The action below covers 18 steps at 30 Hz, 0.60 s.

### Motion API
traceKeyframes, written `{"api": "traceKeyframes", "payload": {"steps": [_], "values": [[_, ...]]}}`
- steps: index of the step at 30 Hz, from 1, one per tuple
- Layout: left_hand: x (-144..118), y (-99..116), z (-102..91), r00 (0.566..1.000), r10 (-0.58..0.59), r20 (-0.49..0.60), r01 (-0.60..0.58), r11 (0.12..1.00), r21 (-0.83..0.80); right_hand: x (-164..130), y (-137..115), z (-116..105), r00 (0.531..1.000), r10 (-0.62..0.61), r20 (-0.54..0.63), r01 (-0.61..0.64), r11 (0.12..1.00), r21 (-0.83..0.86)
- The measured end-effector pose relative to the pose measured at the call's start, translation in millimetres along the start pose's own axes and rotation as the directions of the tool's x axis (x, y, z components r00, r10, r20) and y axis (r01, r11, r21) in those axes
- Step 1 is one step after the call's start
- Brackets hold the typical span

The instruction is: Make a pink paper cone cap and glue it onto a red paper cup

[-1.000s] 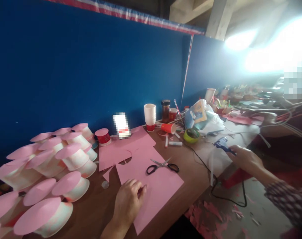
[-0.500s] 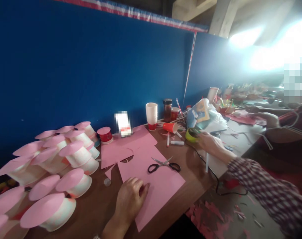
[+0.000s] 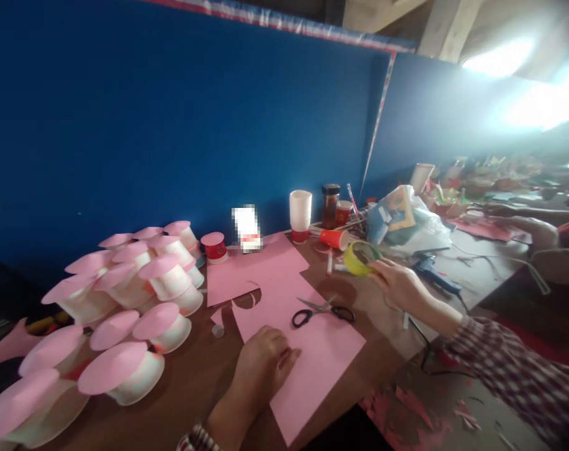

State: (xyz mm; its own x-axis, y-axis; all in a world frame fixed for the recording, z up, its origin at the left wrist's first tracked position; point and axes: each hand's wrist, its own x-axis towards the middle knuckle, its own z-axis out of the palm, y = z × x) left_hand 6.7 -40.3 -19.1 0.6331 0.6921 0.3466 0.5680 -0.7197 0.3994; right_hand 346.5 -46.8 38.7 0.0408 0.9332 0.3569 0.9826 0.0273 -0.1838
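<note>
Holding a yellow-green tape roll off the table, my right hand has its fingers closed around the ring's near edge, the roll tilted so its open centre faces me. Half a second ago the roll sat on the table by the marker pens and my hand was just reaching it; 1 second ago that hand was farther right, beside the blue glue gun. So the change is a lift: the tape has left the tabletop and is now carried in the air, just above the pens and near the orange paper cup lying on its side.

My left hand rests flat on the near pink paper sheet, fingers loosely curled and gripping nothing, pinning the sheet much as it did in both earlier views. Black-handled scissors lie on the same sheet, between my 2 hands and untouched. A second pink sheet with curved cut-outs lies behind.

To the left stands a cluster of white paper bowls topped with pink discs. A stack of white cups stands at the blue wall. Another person's hand shows at the far right, apart from mine.
</note>
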Motion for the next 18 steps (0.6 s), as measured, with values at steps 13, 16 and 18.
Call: {"api": "traceKeyframes", "payload": {"steps": [13,16,18], "values": [[-3,0,-2.5,0.999,0.004,0.032,-0.005,1.0,0.017,8,-116,25,0.868,0.0,0.497,-0.463,-0.367,0.807],[-3,-2,-1.4,0.997,0.018,0.069,-0.021,0.999,0.045,8,-120,36,0.84,-0.013,0.543,-0.496,-0.426,0.757],[-4,-3,-1.6,0.996,0.028,0.086,-0.032,0.998,0.05,10,-122,41,0.832,-0.018,0.555,-0.511,-0.416,0.752]]}}
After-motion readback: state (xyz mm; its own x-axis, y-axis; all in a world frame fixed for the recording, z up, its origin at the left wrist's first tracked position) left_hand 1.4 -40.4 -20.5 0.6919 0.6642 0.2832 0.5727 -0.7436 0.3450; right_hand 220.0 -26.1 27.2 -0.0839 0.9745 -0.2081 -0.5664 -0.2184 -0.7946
